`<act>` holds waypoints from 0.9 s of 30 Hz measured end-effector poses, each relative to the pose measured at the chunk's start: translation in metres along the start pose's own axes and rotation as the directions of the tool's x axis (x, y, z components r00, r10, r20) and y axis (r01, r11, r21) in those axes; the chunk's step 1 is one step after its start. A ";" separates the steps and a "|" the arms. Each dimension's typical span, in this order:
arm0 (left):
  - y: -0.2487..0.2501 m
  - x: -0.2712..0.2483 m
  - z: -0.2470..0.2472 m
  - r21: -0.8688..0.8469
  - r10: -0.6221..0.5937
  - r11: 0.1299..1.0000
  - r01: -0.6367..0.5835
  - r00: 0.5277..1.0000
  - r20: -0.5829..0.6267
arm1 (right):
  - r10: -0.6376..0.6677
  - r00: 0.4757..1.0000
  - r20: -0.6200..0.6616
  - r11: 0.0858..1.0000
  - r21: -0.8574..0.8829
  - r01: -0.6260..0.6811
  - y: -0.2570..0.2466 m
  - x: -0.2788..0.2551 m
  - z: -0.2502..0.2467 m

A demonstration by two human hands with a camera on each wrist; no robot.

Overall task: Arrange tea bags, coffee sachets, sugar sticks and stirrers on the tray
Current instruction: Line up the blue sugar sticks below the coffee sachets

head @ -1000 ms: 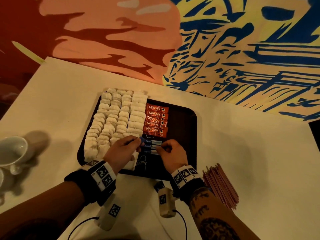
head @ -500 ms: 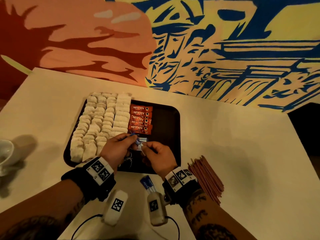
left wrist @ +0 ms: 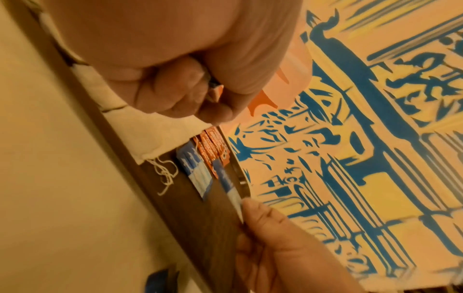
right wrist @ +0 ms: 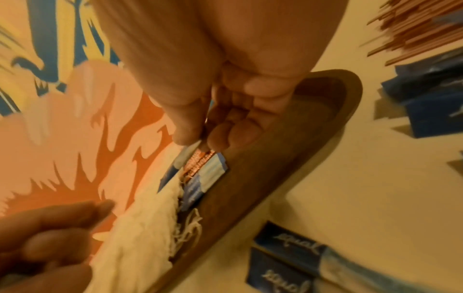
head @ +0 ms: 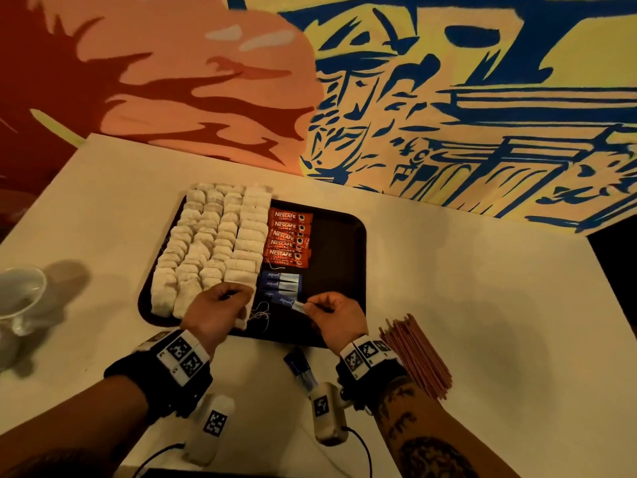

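A dark tray (head: 358, 257) holds rows of white tea bags (head: 213, 243) on its left. Red coffee sachets (head: 287, 238) are stacked in the middle, with a short row of blue sugar sticks (head: 281, 282) below them. My right hand (head: 305, 307) pinches the white end of one more blue sugar stick (head: 287, 301) just below that row; the same stick (right wrist: 180, 164) is held low over the tray. My left hand (head: 238, 294) hovers over the near tea bags. Its fingers curl round something thin and dark blue (left wrist: 214, 85), seemingly a sugar stick.
A bundle of reddish stirrers (head: 415, 355) lies on the white table right of the tray. Spare blue sugar sticks (head: 300, 367) lie on the table between my wrists. A white cup (head: 20, 294) stands at the far left. A painted wall rises behind the table.
My hands, together over the tray's near middle before, have parted. The left drew back over the tea bags; the right now holds one stick low by the row.
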State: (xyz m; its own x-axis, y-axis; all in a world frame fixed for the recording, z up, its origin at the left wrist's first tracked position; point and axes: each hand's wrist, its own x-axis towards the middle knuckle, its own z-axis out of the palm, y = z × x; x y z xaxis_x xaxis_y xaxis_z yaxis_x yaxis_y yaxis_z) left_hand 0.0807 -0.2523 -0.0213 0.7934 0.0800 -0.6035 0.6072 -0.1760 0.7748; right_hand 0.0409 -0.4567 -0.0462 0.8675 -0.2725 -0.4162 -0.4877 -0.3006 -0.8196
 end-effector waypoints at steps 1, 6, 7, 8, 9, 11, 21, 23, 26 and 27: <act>-0.002 0.004 -0.006 -0.030 -0.029 0.999 0.028 0.999 -0.025 | 0.016 1.000 0.012 0.998 -0.058 -0.015 0.004 0.005 0.002; -0.007 0.012 -0.027 -0.165 -0.118 0.979 0.118 0.993 0.010 | 0.124 0.991 0.054 0.957 -0.271 -0.105 0.009 0.019 0.016; -0.010 0.016 -0.035 -0.173 -0.133 0.976 0.131 0.991 0.003 | 0.147 0.987 0.064 0.946 -0.302 -0.121 0.006 0.024 0.026; -0.010 0.016 -0.034 -0.167 -0.127 0.978 0.126 0.992 0.006 | 0.157 0.986 0.053 0.941 -0.311 -0.133 0.004 0.023 0.025; -0.011 0.015 -0.033 -0.158 -0.120 0.980 0.121 0.993 0.011 | 0.162 0.986 0.045 0.939 -0.314 -0.140 0.003 0.022 0.025; -0.010 0.015 -0.033 -0.150 -0.108 0.983 0.109 0.994 0.012 | 0.149 0.988 0.032 0.930 -0.344 -0.129 0.001 0.022 0.026; 0.002 0.030 -0.037 -0.146 -0.087 0.985 0.090 0.996 0.026 | 0.172 0.984 -0.040 0.935 -0.308 -0.176 -0.008 0.028 0.034; 0.006 0.034 -0.037 -0.158 -0.088 0.983 0.089 0.996 0.016 | 0.182 0.982 -0.053 0.936 -0.298 -0.189 -0.010 0.029 0.034; 0.012 0.037 -0.035 -0.227 -0.099 0.968 0.107 0.994 0.044 | 0.187 0.979 -0.082 0.935 -0.289 -0.203 -0.011 0.028 0.033; 0.014 0.037 -0.033 -0.244 -0.093 0.964 0.104 0.994 0.058 | 0.185 0.978 -0.094 0.937 -0.282 -0.205 -0.011 0.028 0.033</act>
State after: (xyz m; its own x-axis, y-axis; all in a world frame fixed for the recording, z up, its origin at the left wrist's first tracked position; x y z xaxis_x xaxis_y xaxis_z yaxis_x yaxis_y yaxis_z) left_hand 0.1200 -0.2190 -0.0268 0.7299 0.0391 -0.6825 0.6787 0.0779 0.7303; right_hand 0.0739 -0.4312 -0.0615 0.7490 -0.4083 -0.5217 -0.6623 -0.4840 -0.5720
